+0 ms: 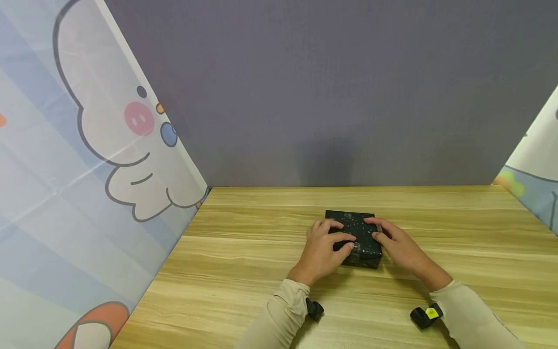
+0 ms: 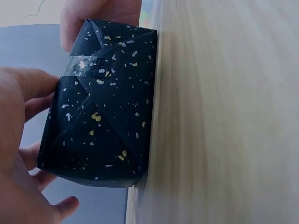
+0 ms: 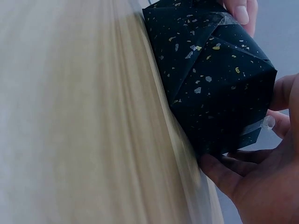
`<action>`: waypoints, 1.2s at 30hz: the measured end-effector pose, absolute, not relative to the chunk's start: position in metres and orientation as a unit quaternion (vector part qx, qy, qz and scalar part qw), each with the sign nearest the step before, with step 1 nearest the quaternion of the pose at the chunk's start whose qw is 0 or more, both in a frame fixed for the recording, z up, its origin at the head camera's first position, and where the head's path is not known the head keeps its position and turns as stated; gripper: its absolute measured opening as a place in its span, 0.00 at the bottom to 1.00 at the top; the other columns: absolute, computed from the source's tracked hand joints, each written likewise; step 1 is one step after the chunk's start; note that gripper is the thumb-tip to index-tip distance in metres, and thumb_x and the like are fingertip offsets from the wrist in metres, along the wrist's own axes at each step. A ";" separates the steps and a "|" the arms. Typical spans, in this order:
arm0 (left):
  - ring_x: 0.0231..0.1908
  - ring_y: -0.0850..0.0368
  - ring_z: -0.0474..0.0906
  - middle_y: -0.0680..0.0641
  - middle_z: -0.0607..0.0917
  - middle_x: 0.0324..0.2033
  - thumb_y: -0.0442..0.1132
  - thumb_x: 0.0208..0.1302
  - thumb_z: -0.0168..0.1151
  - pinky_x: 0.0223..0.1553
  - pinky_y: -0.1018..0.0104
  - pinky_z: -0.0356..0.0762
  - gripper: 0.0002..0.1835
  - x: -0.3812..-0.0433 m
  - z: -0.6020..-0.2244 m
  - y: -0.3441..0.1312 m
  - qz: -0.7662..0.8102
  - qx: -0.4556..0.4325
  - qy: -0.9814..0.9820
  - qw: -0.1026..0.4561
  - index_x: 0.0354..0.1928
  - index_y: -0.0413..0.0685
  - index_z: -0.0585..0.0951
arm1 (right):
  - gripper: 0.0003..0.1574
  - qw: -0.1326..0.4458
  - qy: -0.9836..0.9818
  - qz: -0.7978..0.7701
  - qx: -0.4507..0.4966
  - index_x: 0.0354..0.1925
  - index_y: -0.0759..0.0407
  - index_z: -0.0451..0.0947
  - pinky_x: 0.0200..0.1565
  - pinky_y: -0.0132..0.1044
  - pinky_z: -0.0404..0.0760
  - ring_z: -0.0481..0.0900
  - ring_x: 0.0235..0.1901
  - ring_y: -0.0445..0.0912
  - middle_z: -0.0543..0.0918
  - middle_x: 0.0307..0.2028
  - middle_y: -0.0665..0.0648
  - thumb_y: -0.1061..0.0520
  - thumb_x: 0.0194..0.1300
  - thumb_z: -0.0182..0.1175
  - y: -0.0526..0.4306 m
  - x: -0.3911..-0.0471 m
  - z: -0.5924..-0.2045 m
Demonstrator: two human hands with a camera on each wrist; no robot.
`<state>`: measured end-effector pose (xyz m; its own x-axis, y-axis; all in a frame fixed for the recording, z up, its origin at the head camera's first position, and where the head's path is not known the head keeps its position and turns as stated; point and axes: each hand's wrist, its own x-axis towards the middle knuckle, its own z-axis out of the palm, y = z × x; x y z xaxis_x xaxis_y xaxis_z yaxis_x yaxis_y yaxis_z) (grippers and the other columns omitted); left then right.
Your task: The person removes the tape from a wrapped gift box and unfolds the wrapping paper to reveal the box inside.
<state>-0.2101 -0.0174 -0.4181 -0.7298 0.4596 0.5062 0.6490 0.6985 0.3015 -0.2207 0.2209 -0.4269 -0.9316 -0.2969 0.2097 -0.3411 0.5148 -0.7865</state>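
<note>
The left hand (image 1: 321,251) is resting loosely spread fingers on a taped, speckled black paper-wrapped box (image 1: 361,230); the right hand (image 1: 402,249) is gripping its right end.

A screened-off tabletop recording booth
We see a wood-grain tabletop (image 1: 218,286) backed by a gray panel (image 1: 348,77) and flanked by cartoon-printed sheets (image 1: 48,228) — plus black wrist cameras (image 1: 421,318) at both sleeves (image 1: 279,315). Whether home or office surrounds it, we cannot tell.
</note>
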 end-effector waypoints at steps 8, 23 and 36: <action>0.59 0.55 0.70 0.53 0.81 0.53 0.48 0.68 0.66 0.61 0.51 0.66 0.07 -0.208 -0.416 -0.011 -0.282 -0.289 -0.896 0.185 0.42 0.61 0.89 | 0.26 0.021 -0.871 0.458 0.177 0.72 0.57 0.66 0.52 0.57 0.74 0.72 0.59 0.62 0.69 0.66 0.73 0.54 0.81 0.47 0.220 -0.220 -0.426; 0.64 0.51 0.68 0.54 0.81 0.53 0.45 0.72 0.63 0.64 0.48 0.65 0.07 -0.205 -0.414 -0.007 -0.292 -0.270 -0.899 0.182 0.36 0.58 0.87 | 0.30 0.008 -0.868 0.464 0.179 0.73 0.58 0.64 0.48 0.52 0.77 0.77 0.54 0.59 0.74 0.61 0.70 0.51 0.80 0.51 0.219 -0.222 -0.426; 0.63 0.51 0.71 0.53 0.82 0.53 0.42 0.75 0.58 0.69 0.52 0.61 0.08 -0.206 -0.413 -0.010 -0.250 -0.316 -0.894 0.197 0.36 0.55 0.85 | 0.36 -0.007 -0.869 0.459 0.183 0.74 0.57 0.62 0.41 0.42 0.77 0.75 0.45 0.51 0.75 0.59 0.67 0.46 0.76 0.56 0.220 -0.224 -0.429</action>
